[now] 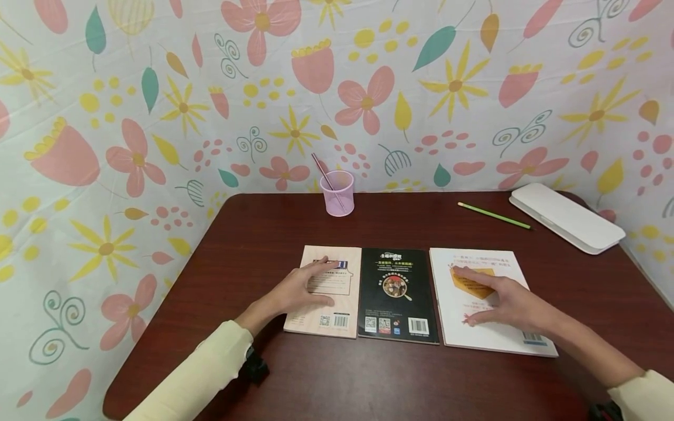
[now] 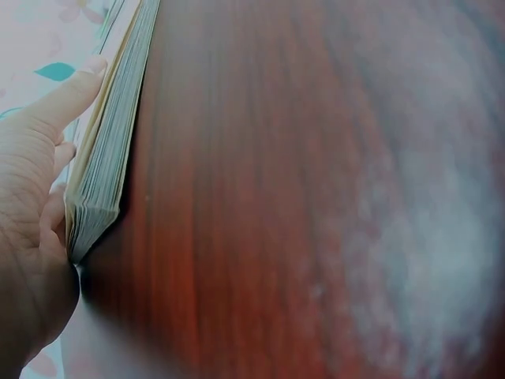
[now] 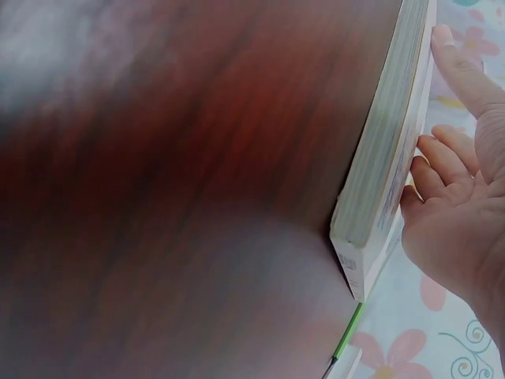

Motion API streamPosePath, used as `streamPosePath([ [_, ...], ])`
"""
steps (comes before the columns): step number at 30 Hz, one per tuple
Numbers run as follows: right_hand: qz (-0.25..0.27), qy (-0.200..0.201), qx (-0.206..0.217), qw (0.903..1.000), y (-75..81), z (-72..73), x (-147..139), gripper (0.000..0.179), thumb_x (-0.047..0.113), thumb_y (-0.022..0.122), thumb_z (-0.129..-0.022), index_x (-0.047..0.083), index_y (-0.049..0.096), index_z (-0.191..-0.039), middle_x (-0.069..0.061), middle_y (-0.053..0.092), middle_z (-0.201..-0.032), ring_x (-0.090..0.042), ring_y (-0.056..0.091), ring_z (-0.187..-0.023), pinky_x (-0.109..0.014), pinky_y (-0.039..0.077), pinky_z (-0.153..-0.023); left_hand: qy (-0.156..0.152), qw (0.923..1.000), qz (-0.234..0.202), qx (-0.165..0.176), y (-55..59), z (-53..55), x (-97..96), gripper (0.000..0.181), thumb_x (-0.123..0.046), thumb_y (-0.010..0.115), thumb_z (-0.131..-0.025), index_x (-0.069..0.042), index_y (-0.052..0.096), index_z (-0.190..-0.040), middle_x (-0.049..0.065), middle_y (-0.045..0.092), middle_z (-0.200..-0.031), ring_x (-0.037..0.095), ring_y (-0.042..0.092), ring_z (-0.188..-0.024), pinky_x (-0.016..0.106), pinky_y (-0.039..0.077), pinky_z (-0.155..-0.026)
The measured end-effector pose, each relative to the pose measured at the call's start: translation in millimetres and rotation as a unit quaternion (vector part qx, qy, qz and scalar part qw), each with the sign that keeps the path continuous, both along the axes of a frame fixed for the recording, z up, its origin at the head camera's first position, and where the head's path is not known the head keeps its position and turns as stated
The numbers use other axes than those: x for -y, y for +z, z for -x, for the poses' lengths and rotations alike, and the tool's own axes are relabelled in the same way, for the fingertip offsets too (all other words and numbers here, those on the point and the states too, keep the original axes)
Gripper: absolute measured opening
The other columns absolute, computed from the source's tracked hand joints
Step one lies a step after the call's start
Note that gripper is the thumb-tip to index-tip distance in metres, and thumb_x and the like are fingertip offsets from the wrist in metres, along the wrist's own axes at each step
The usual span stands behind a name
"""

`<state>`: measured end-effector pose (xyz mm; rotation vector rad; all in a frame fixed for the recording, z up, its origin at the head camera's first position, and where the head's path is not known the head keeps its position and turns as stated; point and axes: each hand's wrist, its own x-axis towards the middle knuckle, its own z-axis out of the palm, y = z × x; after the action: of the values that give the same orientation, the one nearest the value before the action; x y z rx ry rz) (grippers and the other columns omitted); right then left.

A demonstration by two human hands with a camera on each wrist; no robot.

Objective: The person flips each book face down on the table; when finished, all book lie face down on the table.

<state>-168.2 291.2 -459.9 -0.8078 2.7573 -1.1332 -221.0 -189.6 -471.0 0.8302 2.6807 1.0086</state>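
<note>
Three books lie side by side, back covers up, on the dark wood table. My left hand [image 1: 296, 290] rests on the cream book [image 1: 344, 301] at the left, thumb and fingers spread over its cover. In the left wrist view, that book's page edges [image 2: 114, 134] show beside the hand [image 2: 28, 181]. The black book [image 1: 397, 318] is in the middle, untouched. On the right, my right hand [image 1: 508, 301] rests with spread, relaxed fingers on the white book [image 1: 474, 336]. The right wrist view shows this thick book's page block [image 3: 379, 158] beside the hand [image 3: 465, 181].
A pink pencil cup [image 1: 339, 196] holding one pencil [image 1: 322, 169] stands at the table's back edge. A green pencil [image 1: 495, 216] and a white case [image 1: 568, 217] lie at the back right. Behind the table [image 1: 411, 380] hangs a flower-patterned cloth [image 1: 210, 158].
</note>
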Motion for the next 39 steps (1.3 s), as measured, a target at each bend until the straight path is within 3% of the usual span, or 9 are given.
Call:
streamPosePath([
  [3,-0.009,-0.004,0.007,0.9999,0.9,0.4,3.9,0.104,0.043,0.098,-0.07,0.012,0.052,-0.158,-0.02,0.047,-0.162,0.007,0.039,-0.135,-0.006,0.035,-0.095,0.003,1.0,0.001,0.001,-0.6,-0.5,-2.1,0.089,-0.035,0.093,-0.083,-0.032,0.05,-0.161,0.012,0.034,-0.17,0.025,0.03,-0.158,0.051,0.03,-0.124],
  [9,-0.035,-0.017,0.028,0.9988,4.2,2.1,10.1,0.105,0.045,0.097,-0.071,0.014,0.051,-0.16,-0.019,0.044,-0.164,-0.028,0.046,-0.138,-0.012,0.039,-0.092,0.006,1.0,-0.004,0.001,-4.0,0.2,-4.8,0.089,-0.034,0.094,-0.082,-0.032,0.051,-0.16,0.01,0.034,-0.171,0.028,0.029,-0.158,0.053,0.03,-0.124],
  [12,-0.036,-0.016,0.035,0.9986,5.6,2.9,11.6,0.106,0.044,0.098,-0.07,0.012,0.05,-0.16,-0.019,0.044,-0.164,-0.037,0.045,-0.14,-0.012,0.04,-0.092,0.008,1.0,-0.003,0.001,-5.3,0.8,-5.0,0.089,-0.035,0.094,-0.082,-0.032,0.051,-0.16,0.01,0.034,-0.171,0.029,0.029,-0.158,0.053,0.03,-0.124],
  [23,-0.028,-0.009,0.051,0.9982,6.9,4.4,13.5,0.108,0.042,0.097,-0.071,0.011,0.047,-0.161,-0.02,0.041,-0.166,-0.044,0.039,-0.146,-0.003,0.03,-0.097,0.015,0.9999,0.002,0.005,-3.4,-0.3,-6.2,0.089,-0.036,0.094,-0.082,-0.033,0.051,-0.16,0.011,0.034,-0.171,0.03,0.03,-0.158,0.055,0.032,-0.123],
  [32,-0.026,-0.011,0.066,0.9974,8.0,7.4,13.7,0.108,0.041,0.097,-0.072,0.011,0.046,-0.162,-0.02,0.038,-0.167,-0.045,0.035,-0.148,0.0,0.024,-0.096,0.003,1.0,-0.002,-0.004,-6.0,3.2,-5.5,0.09,-0.038,0.093,-0.082,-0.031,0.05,-0.161,0.01,0.033,-0.172,0.028,0.027,-0.159,0.055,0.033,-0.122],
  [39,-0.028,-0.014,0.068,0.9972,8.1,6.9,13.4,0.109,0.042,0.097,-0.072,0.012,0.045,-0.163,-0.02,0.037,-0.168,-0.045,0.035,-0.148,-0.003,0.027,-0.096,0.008,0.9999,0.007,-0.002,-5.1,3.3,-5.7,0.089,-0.039,0.093,-0.083,-0.034,0.05,-0.161,0.01,0.032,-0.172,0.03,0.029,-0.159,0.056,0.032,-0.123],
])
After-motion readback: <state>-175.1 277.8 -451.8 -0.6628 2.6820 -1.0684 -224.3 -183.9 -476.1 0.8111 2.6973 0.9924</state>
